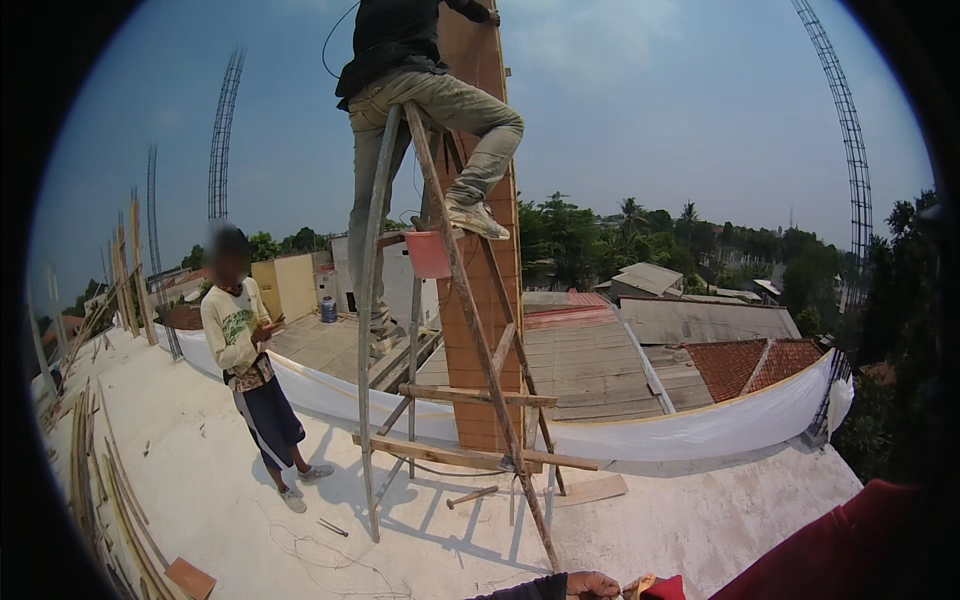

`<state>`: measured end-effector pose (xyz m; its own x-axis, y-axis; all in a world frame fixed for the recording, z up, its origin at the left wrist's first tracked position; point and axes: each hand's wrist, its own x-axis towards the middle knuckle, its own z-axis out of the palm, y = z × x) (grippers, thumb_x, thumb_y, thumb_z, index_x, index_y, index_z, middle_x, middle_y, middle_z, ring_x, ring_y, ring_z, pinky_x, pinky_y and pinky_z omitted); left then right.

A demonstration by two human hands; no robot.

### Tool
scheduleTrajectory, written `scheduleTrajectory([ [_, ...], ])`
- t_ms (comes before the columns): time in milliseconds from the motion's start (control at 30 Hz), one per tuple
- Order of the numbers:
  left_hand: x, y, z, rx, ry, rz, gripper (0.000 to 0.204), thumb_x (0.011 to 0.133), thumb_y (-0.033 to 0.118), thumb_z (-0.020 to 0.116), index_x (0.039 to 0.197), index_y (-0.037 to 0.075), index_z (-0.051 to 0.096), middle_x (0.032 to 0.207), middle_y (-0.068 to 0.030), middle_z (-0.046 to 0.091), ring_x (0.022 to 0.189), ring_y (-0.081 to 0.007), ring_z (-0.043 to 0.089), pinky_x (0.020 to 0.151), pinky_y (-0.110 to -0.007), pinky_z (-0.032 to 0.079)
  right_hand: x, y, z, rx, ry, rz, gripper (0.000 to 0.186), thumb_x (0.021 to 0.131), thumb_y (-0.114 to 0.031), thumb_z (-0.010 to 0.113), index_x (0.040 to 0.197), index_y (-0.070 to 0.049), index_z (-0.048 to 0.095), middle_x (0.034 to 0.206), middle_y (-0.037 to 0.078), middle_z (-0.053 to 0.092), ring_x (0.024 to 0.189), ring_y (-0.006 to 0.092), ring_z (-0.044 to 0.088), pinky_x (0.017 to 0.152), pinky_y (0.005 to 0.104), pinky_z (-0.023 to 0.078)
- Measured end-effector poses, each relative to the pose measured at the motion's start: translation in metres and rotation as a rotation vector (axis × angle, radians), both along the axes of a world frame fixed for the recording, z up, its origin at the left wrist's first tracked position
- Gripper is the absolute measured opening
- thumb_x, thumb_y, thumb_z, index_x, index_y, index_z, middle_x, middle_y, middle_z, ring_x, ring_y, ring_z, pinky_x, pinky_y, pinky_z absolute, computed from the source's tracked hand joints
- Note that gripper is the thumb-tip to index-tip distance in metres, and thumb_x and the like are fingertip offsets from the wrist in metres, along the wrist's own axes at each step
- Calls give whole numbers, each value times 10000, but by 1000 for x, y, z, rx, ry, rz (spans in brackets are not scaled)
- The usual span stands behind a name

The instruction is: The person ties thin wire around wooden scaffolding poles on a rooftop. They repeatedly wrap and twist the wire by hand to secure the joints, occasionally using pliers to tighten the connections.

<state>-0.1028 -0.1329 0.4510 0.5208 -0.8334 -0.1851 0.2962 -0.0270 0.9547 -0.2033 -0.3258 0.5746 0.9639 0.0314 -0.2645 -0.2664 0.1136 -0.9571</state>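
My left hand (590, 584), in a dark sleeve, shows at the bottom edge with curled fingers; what it holds is too cropped to make out, with small yellow and red material (640, 586) beside it. A red sleeve (820, 540) crosses the lower right; I see no right hand. In front stands a tall wood-and-metal trestle ladder (496, 372) against a brown column formwork (470, 420). A person in grey trousers (462, 120) is up on it, near a hanging pink bucket (428, 258). A hammer (472, 496) lies below.
A co-worker (245, 330) stands left, hands together at the waist. Timber strips (110, 480), a board (592, 490) and a metal tool (332, 528) lie on the concrete deck (300, 560). White sheeting (650, 440) lines the roof edge, with rebar cages (850, 130) rising and roofs beyond.
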Motion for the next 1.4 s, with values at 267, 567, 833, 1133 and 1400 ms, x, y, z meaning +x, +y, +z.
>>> scheduleTrajectory([
  [267, -25, -18, 41, 245, -731, 539, 183, 957, 263, 688, 1034, 99, 669, 875, -40, 677, 775, -192, 659, 629, -331, 545, -1, -6, 0, -8, 38, 4, 111, 856, -100, 687, 915, -11, 716, 717, 70, 660, 560, 150, 610, 517, 276, 493],
  [567, -87, -32, 33, 304, -1343, 715, 175, 942, 223, 679, 1057, 97, 642, 934, -95, 702, 870, -284, 703, 671, -409, 577, -14, -28, -28, 9, 69, -25, 113, 852, -120, 691, 890, -18, 722, 690, 67, 653, 534, 136, 584, 496, 261, 463],
  [833, -90, -30, 53, 388, -1010, 542, 132, 946, 202, 671, 1028, 99, 664, 843, -123, 730, 766, -314, 720, 661, -428, 557, -21, -30, -25, -76, -60, 50, 88, 907, -84, 709, 929, 1, 711, 738, 45, 662, 595, 103, 570, 540, 257, 445],
  [1133, -49, 5, 69, -88, 234, 9, 273, 951, 233, 739, 1036, -19, 677, 902, -112, 744, 771, -129, 696, 655, -233, 542, -13, -34, 1, -237, -172, 302, 164, 925, -155, 734, 963, 5, 723, 791, 9, 660, 714, 93, 557, 640, 281, 457],
  [1400, -84, -18, 94, 441, -1017, 501, 432, 809, 383, 859, 1012, 55, 665, 927, -84, 736, 784, -234, 720, 699, -356, 567, -5, -32, -4, -360, 24, 102, 176, 881, -157, 747, 921, 13, 730, 745, 5, 649, 640, 91, 525, 573, 288, 430],
])
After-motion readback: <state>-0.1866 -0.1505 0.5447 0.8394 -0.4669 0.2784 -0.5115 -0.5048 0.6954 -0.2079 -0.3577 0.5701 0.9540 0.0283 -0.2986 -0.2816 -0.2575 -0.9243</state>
